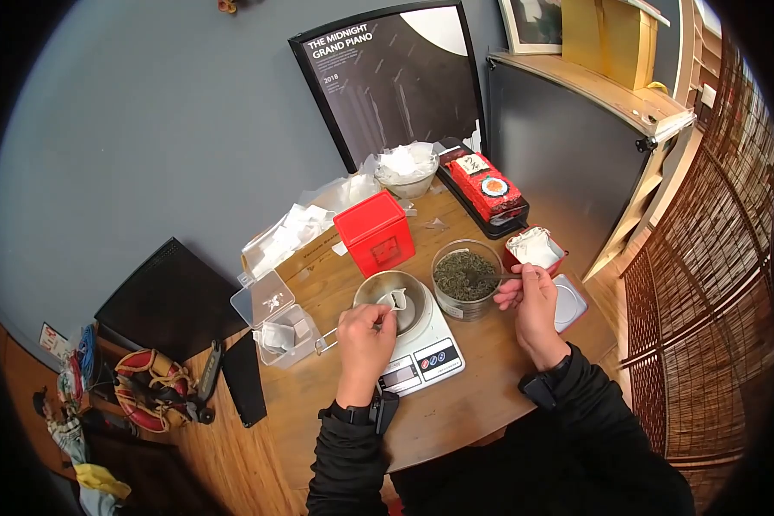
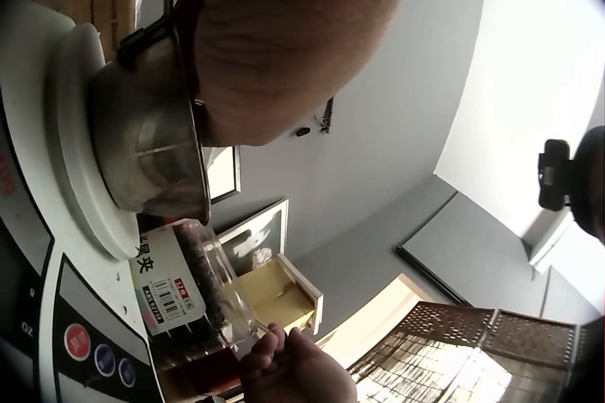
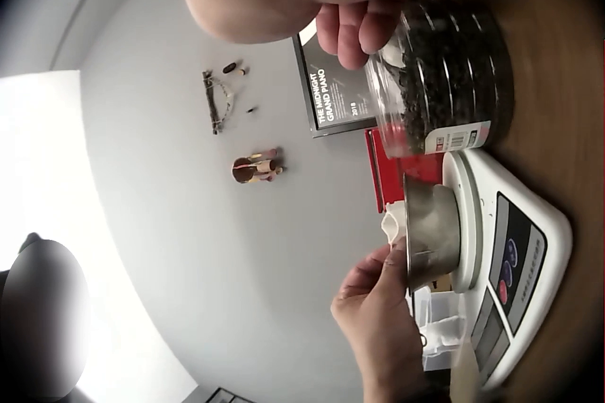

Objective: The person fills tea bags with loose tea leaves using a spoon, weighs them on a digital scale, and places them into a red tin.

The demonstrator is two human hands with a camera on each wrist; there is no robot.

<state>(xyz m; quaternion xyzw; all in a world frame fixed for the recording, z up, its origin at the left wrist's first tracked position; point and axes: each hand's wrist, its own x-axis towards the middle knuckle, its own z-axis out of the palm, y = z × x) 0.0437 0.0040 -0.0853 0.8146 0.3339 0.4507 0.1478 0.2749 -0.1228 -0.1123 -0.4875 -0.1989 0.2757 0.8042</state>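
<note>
My left hand (image 1: 367,344) pinches a small white pouch (image 1: 395,299) over a metal bowl (image 1: 414,330), which stands on a white kitchen scale (image 1: 445,348). The pouch's mouth gapes in the right wrist view. My right hand (image 1: 531,311) grips a thin dark utensil (image 1: 503,277), its far end in the dried leaves (image 1: 466,273) of a clear round jar (image 1: 439,303). In the left wrist view the jar (image 2: 194,275) stands beyond the bowl (image 2: 151,143), a label on its side.
Behind the bowl stands a red tin (image 1: 375,232). A clear box (image 1: 294,348) with small bags is at the left. A red package (image 1: 490,187) lies on a black tray at the back right, with a red box of white bags (image 1: 535,248) nearer.
</note>
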